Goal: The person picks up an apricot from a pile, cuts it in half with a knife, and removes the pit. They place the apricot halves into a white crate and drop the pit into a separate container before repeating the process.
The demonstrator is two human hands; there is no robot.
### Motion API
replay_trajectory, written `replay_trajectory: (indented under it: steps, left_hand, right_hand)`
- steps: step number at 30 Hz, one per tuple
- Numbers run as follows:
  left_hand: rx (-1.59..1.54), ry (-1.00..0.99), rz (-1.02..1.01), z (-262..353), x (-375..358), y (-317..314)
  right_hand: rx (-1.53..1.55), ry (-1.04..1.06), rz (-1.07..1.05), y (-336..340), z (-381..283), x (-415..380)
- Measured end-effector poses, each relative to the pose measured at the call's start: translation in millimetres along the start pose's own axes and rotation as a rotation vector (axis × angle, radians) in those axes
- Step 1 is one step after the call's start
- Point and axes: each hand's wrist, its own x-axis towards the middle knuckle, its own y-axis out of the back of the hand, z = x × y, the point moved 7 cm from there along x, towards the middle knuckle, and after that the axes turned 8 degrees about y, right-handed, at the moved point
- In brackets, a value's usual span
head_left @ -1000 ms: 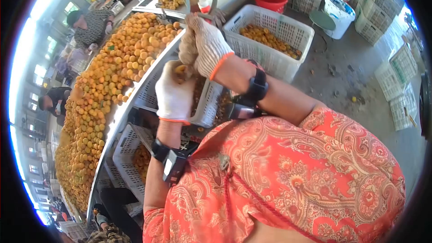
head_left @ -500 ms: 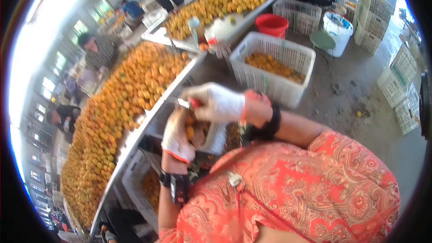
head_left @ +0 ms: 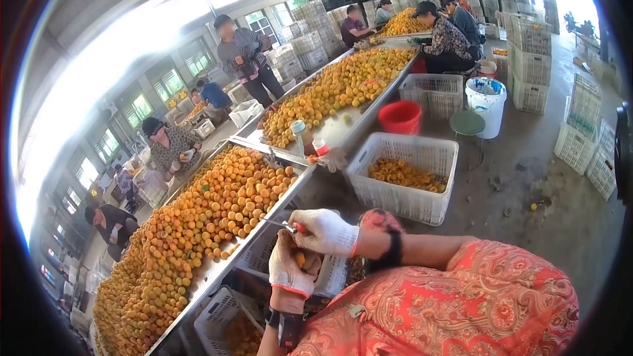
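Note:
In the head view, my left hand [head_left: 289, 270] wears a white glove with an orange cuff. Its fingers curl around an orange apricot [head_left: 300, 259], mostly hidden by the glove. Just above it, my right hand [head_left: 330, 233], gloved as well, is closed on a small knife [head_left: 301, 227] with a red handle. The thin blade points left, above the left hand's fingertips. Both hands are close together over a white crate [head_left: 331, 277], beside the metal edge of a sorting table [head_left: 221, 267] heaped with apricots [head_left: 191, 224].
A white crate [head_left: 403, 204] of cut fruit stands ahead, with a red basin [head_left: 400, 117], a green stool [head_left: 467, 122] and a white bucket [head_left: 486, 107] beyond. Another crate [head_left: 210, 316] sits under the table at left. Several people work around the tables; stacked crates [head_left: 529, 59] stand at right.
The view has tilted upward, showing more of the far tables and people. My hands now appear lower and slightly right, still close together with the knife and apricot.

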Motion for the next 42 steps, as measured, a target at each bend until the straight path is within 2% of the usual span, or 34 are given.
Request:
replay_trajectory:
  steps: [5, 7, 11, 13, 14, 16, 19, 22, 26, 28, 29, 32, 33, 35, 38, 42]
  left_hand:
    - [0.028, -0.042, 0.124, -0.5, -5.3, -8.1]
    - [-0.031, -0.05, 0.312, -1.8, -7.4, -3.8]
    - [-0.007, -0.061, 0.259, 0.2, -1.4, -10.4]
    - [-0.025, -0.081, 0.217, -0.8, 6.0, -10.7]
    - [-0.029, -0.079, 0.217, -2.6, 9.2, -7.3]
    - [-0.081, -0.072, 0.174, -5.5, 13.8, -2.0]
    - [-0.128, 0.012, 0.195, -8.8, 15.1, -3.2]
    - [-0.053, -0.084, 0.1, -1.4, 13.7, -6.0]
    - [0.055, -0.163, 0.104, 8.2, 1.8, -12.3]
    - [0.016, -0.002, 0.302, -1.1, -0.5, 2.6]
    - [0.001, 0.003, 0.317, -1.9, 1.1, 3.7]
    - [0.006, -0.012, 0.304, 0.2, -3.6, 1.6]
    - [0.004, -0.016, 0.302, 0.7, -1.4, 6.2]
    - [0.116, -0.22, 0.198, 12.5, 3.3, 9.5]
    - [0.094, -0.307, 0.221, 15.2, -0.1, 9.1]
    - [0.004, -0.36, 0.192, 19.2, -3.7, -1.3]
  right_hand:
    - [0.069, 0.134, 0.021, -0.2, -4.4, -2.2]
    - [0.081, 0.08, -0.019, 1.2, -6.5, -1.5]
    - [0.043, 0.07, -0.018, 2.1, -4.8, -4.3]
    - [0.289, 0.035, 0.073, 2.4, 2.4, -8.1]
    - [0.288, 0.031, 0.07, 0.4, 4.0, -8.8]
    - [0.56, -0.076, 0.094, -5.0, 13.1, -10.0]
    - [0.591, -0.108, 0.069, -5.7, 14.4, -10.4]
    - [0.508, -0.043, 0.076, -7.0, 17.3, -7.2]
    - [0.373, -0.047, 0.079, 2.0, 6.7, -5.6]
    - [0.128, 0.089, 0.134, 6.8, -6.0, -7.8]
    - [0.047, 0.164, 0.174, 7.4, -10.7, -8.9]
    - [-0.024, 0.197, 0.164, 4.4, -14.9, -8.1]
    - [-0.025, 0.201, 0.162, 3.5, -15.5, -6.7]
    - [0.021, 0.251, 0.172, 3.0, -18.5, -6.7]
    - [0.045, 0.294, 0.105, -4.3, -14.2, -5.7]
    - [0.092, 0.317, 0.117, -2.1, -23.4, -6.0]
